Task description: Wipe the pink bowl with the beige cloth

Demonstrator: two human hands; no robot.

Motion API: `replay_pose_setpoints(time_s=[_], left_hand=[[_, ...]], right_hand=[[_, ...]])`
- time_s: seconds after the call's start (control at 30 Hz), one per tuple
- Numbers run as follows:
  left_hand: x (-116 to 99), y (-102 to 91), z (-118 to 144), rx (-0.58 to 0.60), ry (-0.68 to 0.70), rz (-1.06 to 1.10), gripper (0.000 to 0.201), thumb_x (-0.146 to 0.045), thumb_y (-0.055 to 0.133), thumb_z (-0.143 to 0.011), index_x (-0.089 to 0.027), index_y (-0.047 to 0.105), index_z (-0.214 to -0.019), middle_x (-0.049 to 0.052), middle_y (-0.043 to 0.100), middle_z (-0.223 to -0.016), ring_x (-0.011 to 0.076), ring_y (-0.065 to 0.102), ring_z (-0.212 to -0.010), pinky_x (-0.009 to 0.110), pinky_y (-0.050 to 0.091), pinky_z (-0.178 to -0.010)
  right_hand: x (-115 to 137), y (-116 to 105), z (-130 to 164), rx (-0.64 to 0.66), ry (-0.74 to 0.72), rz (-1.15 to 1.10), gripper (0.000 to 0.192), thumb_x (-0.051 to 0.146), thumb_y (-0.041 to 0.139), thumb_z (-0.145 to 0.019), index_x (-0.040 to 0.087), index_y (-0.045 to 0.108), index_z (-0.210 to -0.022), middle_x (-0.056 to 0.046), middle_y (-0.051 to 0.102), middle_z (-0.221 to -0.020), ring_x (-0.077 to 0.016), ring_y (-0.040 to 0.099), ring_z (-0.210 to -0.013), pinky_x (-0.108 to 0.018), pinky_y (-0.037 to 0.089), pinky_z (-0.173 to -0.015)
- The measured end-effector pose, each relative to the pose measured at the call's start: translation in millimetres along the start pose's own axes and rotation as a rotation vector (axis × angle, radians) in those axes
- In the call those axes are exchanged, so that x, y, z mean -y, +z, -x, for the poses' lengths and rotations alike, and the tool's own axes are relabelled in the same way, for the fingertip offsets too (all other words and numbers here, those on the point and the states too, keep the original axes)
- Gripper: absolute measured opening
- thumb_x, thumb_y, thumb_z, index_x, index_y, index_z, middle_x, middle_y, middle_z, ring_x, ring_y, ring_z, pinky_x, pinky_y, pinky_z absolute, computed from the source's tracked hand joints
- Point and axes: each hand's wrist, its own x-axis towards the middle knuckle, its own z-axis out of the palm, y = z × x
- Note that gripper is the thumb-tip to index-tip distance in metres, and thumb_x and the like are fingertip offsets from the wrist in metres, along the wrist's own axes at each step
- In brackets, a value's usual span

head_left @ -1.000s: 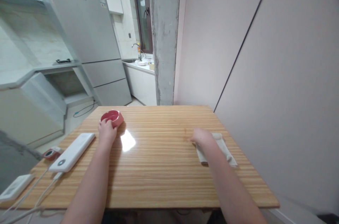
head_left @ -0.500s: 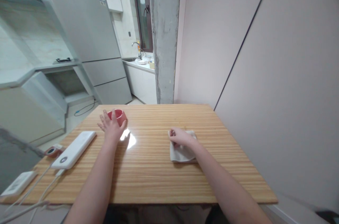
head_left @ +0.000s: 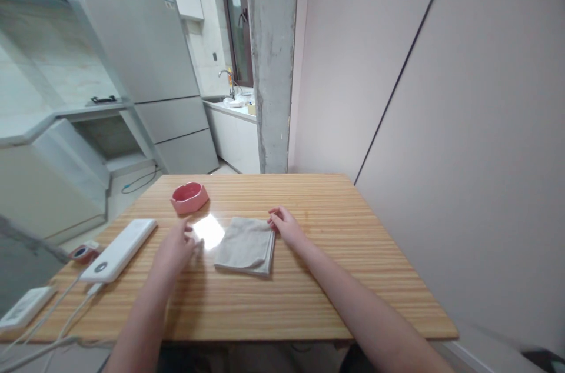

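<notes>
A folded light grey cloth [head_left: 245,243] lies flat near the middle of the wooden table [head_left: 318,296]. My right hand [head_left: 285,224] is at its upper right corner, fingertips closed on the edge. My left hand [head_left: 174,243] hovers left of the cloth, its fingers loosely bent and apart, holding nothing. Just beyond that hand sits a pink-red ashtray-like dish [head_left: 190,203] with notched sides, untouched.
On the table's left are a white power bank [head_left: 119,252] with a cable plugged in, a small reddish round-faced object [head_left: 83,252] and a white box-like item [head_left: 26,307]. A wall [head_left: 441,155] runs along the right; a fridge [head_left: 128,37] stands beyond.
The cloth has moved left with my right hand, from the right side to the middle. My left hand has come off the pink-red dish and drawn back toward me; the dish has hardly moved.
</notes>
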Motion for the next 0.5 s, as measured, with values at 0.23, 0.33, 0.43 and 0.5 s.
replay_pose_setpoints(time_s=[0.23,0.33,0.43,0.5], left_hand=[[-115.7,41.1,53.0,0.336,0.447,-0.059,0.058,-0.039,0.043,-0.09,-0.018,0.04,-0.145,0.015,0.036,-0.153,0.0317,0.03,-0.143,0.051,0.029,-0.114],[-142.0,53.4,74.5,0.371,0.416,-0.235,0.063,-0.042,0.045,-0.089,-0.025,0.035,-0.15,0.012,0.027,-0.158,0.0379,0.021,-0.145,0.062,0.019,-0.114],[-119.0,37.7,69.0,0.389,0.31,-0.353,0.058,-0.029,0.036,-0.093,-0.026,0.034,-0.15,0.009,0.025,-0.159,0.0356,0.02,-0.146,0.061,0.02,-0.114],[-85.7,19.8,55.8,0.425,0.196,-0.413,0.059,-0.028,0.034,-0.093,-0.025,0.03,-0.152,0.009,0.022,-0.16,0.0357,0.017,-0.147,0.062,0.021,-0.113]], right_hand=[[-9.1,-5.3,-10.1,-0.162,-0.111,0.055,0.015,0.035,0.055,-0.077,0.021,0.057,-0.082,0.002,0.058,-0.068,-0.0145,0.057,-0.065,-0.026,0.045,-0.06],[-10.3,-12.4,-13.0,-0.194,-0.088,-0.013,0.016,0.036,0.057,-0.075,0.021,0.055,-0.08,0.005,0.055,-0.061,-0.0129,0.054,-0.057,-0.024,0.043,-0.055],[-10.8,-14.8,-13.3,-0.161,-0.102,0.002,0.012,0.032,0.056,-0.074,0.021,0.056,-0.08,0.005,0.055,-0.06,-0.0122,0.053,-0.056,-0.024,0.041,-0.055],[-11.3,-13.9,-12.7,-0.125,-0.108,0.027,0.009,0.028,0.055,-0.074,0.021,0.057,-0.08,0.005,0.056,-0.06,-0.0122,0.053,-0.056,-0.024,0.041,-0.056]])
